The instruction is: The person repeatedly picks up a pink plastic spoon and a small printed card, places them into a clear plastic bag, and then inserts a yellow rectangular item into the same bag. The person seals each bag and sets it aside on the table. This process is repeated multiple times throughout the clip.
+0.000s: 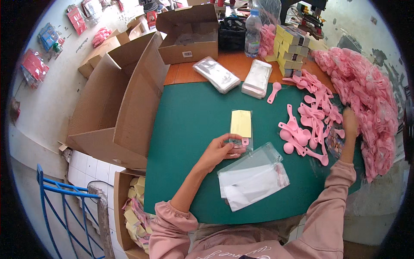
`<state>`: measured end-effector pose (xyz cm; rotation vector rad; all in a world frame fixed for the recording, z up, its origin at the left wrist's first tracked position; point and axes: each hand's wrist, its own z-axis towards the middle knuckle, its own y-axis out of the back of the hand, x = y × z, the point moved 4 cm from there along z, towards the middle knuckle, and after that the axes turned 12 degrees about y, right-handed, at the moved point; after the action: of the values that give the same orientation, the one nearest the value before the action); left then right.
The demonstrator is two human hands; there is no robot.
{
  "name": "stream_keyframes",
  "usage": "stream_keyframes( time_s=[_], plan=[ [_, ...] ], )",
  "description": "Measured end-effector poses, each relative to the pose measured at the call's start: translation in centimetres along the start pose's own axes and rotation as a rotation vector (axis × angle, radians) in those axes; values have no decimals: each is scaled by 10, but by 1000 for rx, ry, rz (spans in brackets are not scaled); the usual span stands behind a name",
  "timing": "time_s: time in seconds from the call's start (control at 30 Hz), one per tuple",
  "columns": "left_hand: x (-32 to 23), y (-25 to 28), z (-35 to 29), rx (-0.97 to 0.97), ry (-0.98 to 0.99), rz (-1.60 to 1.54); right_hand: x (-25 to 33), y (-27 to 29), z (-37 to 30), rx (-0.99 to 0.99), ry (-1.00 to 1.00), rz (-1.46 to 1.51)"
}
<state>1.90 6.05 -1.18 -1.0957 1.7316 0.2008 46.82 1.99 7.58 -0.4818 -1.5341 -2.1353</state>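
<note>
My left hand (220,153) is closed on the lower end of a small clear plastic bag (249,149), which lies over the green table top (185,129). Inside shows a pale yellow card (240,124), with the end of a pink handle (245,141) below it. My right hand (350,123) reaches far right, between a loose heap of pink scoops (317,114) and a large plastic-wrapped mass of pink scoops (366,95). Its fingers point away from me and are mostly hidden. Several loose clear bags (254,181) lie fanned out in front of me.
Two stacks of clear bags (216,74) and one single scoop (274,92) lie farther back. Behind stand banded yellow card stacks (291,49), a water bottle (252,36) and a cardboard box (188,47). Left are a big open carton (108,99) and a carton of packed pieces (137,211).
</note>
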Motion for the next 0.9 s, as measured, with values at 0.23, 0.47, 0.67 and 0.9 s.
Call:
stream_keyframes(
  time_s=[0.23,0.47,0.67,0.9],
  plan=[
    [5,10,-8,-16,5,-16,199,-160,-10,369,312,221],
    [-3,-3,-12,20,61,-85,204,-199,-12,145,414,287],
    [-11,-6,-12,-348,-434,655,179,-214,-20,103,170,749],
    [-8,-2,-8,-468,-323,658,171,-224,-23,203,-44,1056]
  ],
)
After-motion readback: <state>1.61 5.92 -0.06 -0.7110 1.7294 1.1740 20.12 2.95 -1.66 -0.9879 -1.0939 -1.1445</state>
